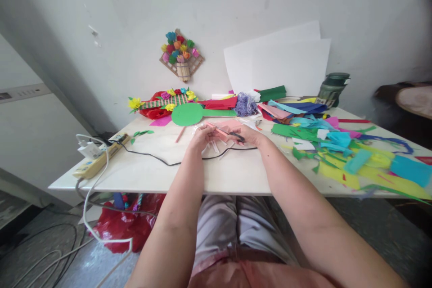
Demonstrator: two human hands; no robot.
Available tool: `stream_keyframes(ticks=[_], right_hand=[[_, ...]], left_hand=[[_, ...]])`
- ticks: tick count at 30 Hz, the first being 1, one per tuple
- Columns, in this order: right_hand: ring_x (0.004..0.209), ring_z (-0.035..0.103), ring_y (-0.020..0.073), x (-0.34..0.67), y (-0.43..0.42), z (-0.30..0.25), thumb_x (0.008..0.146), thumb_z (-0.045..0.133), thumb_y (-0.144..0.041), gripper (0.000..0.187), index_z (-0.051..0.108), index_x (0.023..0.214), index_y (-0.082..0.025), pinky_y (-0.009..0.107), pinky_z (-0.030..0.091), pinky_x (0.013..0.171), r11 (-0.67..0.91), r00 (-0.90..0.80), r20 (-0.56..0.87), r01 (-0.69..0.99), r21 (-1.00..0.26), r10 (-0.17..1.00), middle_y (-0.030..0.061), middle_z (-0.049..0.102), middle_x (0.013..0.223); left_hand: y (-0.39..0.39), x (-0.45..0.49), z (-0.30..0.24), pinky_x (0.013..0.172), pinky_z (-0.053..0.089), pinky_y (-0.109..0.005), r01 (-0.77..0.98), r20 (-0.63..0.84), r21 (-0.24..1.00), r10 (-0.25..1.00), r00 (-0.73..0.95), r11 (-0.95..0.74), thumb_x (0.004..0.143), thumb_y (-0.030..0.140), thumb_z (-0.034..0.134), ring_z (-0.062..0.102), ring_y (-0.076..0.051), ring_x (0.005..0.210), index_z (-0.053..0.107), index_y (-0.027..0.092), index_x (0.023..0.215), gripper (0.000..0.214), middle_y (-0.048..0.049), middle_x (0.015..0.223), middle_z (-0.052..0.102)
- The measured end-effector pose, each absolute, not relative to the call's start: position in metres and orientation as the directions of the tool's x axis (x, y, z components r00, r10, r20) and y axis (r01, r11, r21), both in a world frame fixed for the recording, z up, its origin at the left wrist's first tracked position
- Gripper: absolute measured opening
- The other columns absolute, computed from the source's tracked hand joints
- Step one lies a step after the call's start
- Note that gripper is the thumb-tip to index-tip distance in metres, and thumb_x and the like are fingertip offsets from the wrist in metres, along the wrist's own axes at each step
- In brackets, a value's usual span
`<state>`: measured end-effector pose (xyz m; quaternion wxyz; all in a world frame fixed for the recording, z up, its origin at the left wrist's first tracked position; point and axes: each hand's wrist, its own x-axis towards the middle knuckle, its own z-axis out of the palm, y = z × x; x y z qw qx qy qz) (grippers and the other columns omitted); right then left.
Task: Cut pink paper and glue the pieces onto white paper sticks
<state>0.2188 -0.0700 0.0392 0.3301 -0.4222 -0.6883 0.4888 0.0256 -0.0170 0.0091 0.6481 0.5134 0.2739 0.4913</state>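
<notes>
Above the middle of the table, my left hand (204, 135) is closed on a narrow pink paper strip (221, 132). My right hand (249, 136) grips a pair of dark-handled scissors (237, 137), whose blades point left along the strip. Whether the blades are apart I cannot tell. Behind my hands lies a flat piece of pink paper (231, 123). Small white scraps (215, 146) are scattered beneath my hands. A separate pink strip (180, 134) rests to the left, near a round green paper shape with a handle (187, 114).
Coloured paper scraps (337, 144) cover the right side, with a dark green bottle (332, 90) behind them. Purple yarn (245, 104) sits at the back. A black cable (158, 160) crosses the table from a power strip (101, 157) at the left edge.
</notes>
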Motion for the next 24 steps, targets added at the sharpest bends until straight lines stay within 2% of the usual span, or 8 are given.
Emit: stream_keyframes(ticks=[15, 24], right_hand=[[0.034, 0.036, 0.0034, 0.2235, -0.0604, 0.0293, 0.065, 0.065, -0.037, 0.024, 0.065, 0.068, -0.012, 0.017, 0.027, 0.033, 0.226, -0.451, 0.096, 0.244, -0.943, 0.888, -0.0041, 0.05, 0.047], [0.035, 0.035, 0.0031, 0.2218, -0.0645, 0.0322, 0.063, 0.068, -0.042, 0.032, 0.066, 0.07, -0.011, 0.019, 0.025, 0.034, 0.244, -0.446, 0.111, 0.251, -0.937, 0.888, -0.0042, 0.05, 0.049]], left_hand=[[-0.0191, 0.026, 0.0101, 0.063, 0.051, -0.029, -0.354, 0.142, 0.935, 0.923, 0.358, -0.007, 0.064, 0.018, 0.065, 0.063, -0.015, 0.059, 0.059, 0.011, 0.071, 0.012, -0.0062, 0.065, 0.065], [-0.0203, 0.0265, 0.0115, 0.062, 0.051, -0.028, -0.357, 0.147, 0.934, 0.922, 0.36, -0.009, 0.063, 0.017, 0.066, 0.062, -0.014, 0.058, 0.058, 0.011, 0.07, 0.012, -0.0057, 0.064, 0.065]])
